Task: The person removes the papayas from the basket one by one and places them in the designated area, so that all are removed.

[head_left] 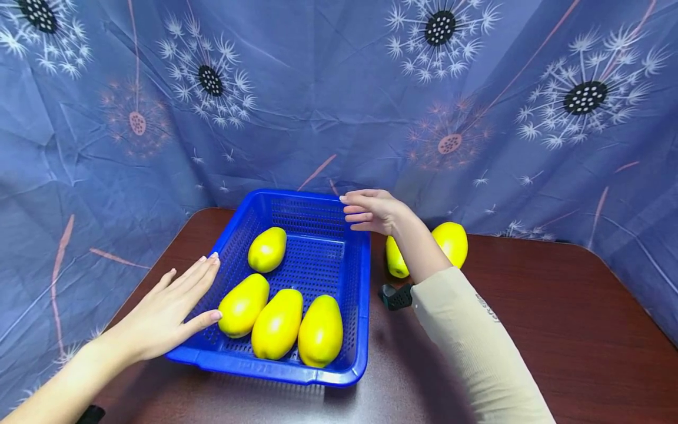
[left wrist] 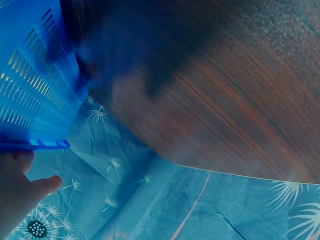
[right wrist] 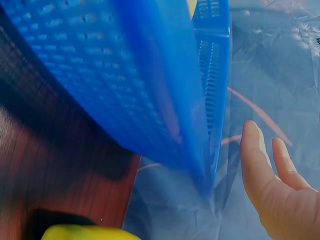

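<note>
A blue plastic basket [head_left: 365, 330] stands on the table with several smooth yellow fruits in it, shaped like mangoes or papayas. Three of them, among them the middle fruit [head_left: 278, 324], lie along the near side; another fruit [head_left: 267, 249] lies farther back. Over the basket's left rim lies my left hand [head_left: 177, 306], fingers straight and thumb spread inward close to the nearest fruit [head_left: 243, 305]. My right hand [head_left: 373, 210] is at the back right corner, its fingers loosely extended over the rim and holding nothing. In the right wrist view, its fingers [right wrist: 257, 160] appear apart from the basket wall.
Two more yellow fruits lie right of the basket, the farther one [head_left: 451, 240] partly behind my right forearm. The brown wooden table [head_left: 572, 330] extends to the right. A blue dandelion-print cloth [head_left: 328, 88] hangs behind it. A dark wrist device [head_left: 395, 297] sits at my right cuff.
</note>
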`<move>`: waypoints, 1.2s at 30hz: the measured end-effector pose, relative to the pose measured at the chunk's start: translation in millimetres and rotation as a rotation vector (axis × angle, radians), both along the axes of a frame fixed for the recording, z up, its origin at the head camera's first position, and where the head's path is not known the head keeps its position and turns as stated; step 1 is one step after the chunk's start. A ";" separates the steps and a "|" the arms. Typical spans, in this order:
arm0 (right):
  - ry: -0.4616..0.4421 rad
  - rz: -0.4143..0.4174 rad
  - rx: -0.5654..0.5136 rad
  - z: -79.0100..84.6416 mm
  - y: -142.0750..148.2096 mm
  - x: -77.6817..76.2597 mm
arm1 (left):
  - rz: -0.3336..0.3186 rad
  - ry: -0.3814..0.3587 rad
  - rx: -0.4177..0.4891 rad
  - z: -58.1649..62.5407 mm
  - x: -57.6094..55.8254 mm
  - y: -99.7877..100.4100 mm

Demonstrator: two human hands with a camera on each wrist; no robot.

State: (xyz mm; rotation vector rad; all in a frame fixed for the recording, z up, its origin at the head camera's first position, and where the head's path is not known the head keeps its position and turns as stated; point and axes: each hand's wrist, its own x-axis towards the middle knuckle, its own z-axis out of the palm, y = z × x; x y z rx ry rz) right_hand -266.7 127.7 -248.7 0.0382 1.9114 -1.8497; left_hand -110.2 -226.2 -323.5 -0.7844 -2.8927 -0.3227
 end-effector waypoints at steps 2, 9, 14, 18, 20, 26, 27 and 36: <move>-0.004 0.001 -0.003 0.1 -4.5 0.2 | 0.003 0.000 0.003 -0.5 0.4 -0.5; -0.022 -0.012 -0.012 0.4 -14.0 1.1 | 0.007 -0.014 -0.004 -0.5 -2.0 -0.1; -0.019 -0.004 -0.024 1.6 -20.2 1.4 | 0.001 -0.018 -0.006 0.5 -2.9 1.4; -0.013 -0.005 -0.017 2.5 -28.4 1.8 | 0.004 -0.022 -0.007 0.9 -2.3 0.6; -0.015 -0.007 -0.007 2.0 -33.4 1.6 | 0.005 -0.018 -0.007 0.7 -1.4 -0.6; -0.032 -0.021 0.002 0.9 -46.2 1.7 | 0.017 -0.027 -0.008 0.3 -1.0 -1.6; -0.035 -0.021 0.001 0.7 -48.5 1.9 | 0.015 -0.029 -0.007 0.6 -0.9 -1.6; -0.087 -0.037 -0.001 -8.9 -68.8 0.3 | 0.007 -0.018 -0.006 1.2 -1.1 -0.8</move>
